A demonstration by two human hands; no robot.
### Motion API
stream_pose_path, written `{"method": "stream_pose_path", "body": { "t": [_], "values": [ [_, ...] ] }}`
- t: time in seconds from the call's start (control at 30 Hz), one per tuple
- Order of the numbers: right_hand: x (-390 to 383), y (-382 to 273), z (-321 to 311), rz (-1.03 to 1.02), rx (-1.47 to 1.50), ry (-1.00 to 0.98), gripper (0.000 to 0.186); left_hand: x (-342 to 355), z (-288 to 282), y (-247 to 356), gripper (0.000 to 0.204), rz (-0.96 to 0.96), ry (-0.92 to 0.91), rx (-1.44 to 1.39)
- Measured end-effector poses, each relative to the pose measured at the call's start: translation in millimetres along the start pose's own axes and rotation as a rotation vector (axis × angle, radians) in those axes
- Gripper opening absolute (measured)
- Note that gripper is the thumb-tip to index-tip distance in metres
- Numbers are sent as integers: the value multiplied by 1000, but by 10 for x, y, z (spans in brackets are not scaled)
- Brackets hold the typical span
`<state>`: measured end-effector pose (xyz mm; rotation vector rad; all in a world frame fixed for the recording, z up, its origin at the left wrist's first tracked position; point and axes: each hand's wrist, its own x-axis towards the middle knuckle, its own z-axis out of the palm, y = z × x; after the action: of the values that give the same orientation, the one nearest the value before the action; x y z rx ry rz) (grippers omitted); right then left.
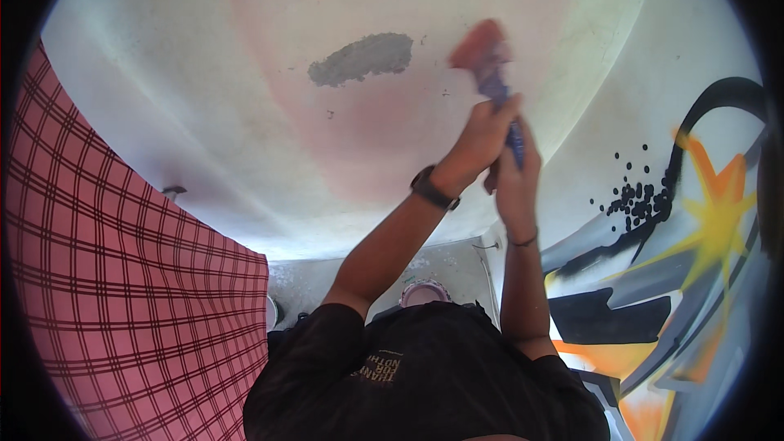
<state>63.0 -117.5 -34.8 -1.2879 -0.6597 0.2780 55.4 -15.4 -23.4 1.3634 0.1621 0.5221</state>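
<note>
A paintbrush (492, 73) with a blue handle and a broad red head is raised in front of the pale wall, its head blurred by motion. My left hand (478, 143), below a dark wristwatch, is closed round the upper handle. Close against it, my right hand (520, 175) is closed about the lower end of the handle, with a thin dark band on that wrist. Whether the head touches the wall I cannot tell. Left of the brush, a rough grey patch (362, 59) marks the wall, amid faint pink areas.
A pink checked curtain (147, 253) hangs along the left. Painted black, yellow and orange shapes cover the right wall (653, 278). Low down, a round tub (425, 292) with a pinkish rim stands on the grey floor (318, 278). A small dark fitting (174, 191) sticks out beside the curtain.
</note>
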Motion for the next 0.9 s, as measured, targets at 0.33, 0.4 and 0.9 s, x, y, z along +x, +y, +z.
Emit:
{"method": "stream_pose_path", "body": {
  "t": [0.33, 0.4, 0.9],
  "values": [
    [213, -223, -68, -254, -524, 91, 46, 312, 172, -128, 30, -122, -148, -375],
    [155, -284, 272, -128, -681, -12, 49, 75, -211, 47, 26, -166, -127, -418],
    [-199, -74, 1524, -295, -105, -684, 48, -1216, -1368, 620, 26, 221, 622, -212]
  ]
}}
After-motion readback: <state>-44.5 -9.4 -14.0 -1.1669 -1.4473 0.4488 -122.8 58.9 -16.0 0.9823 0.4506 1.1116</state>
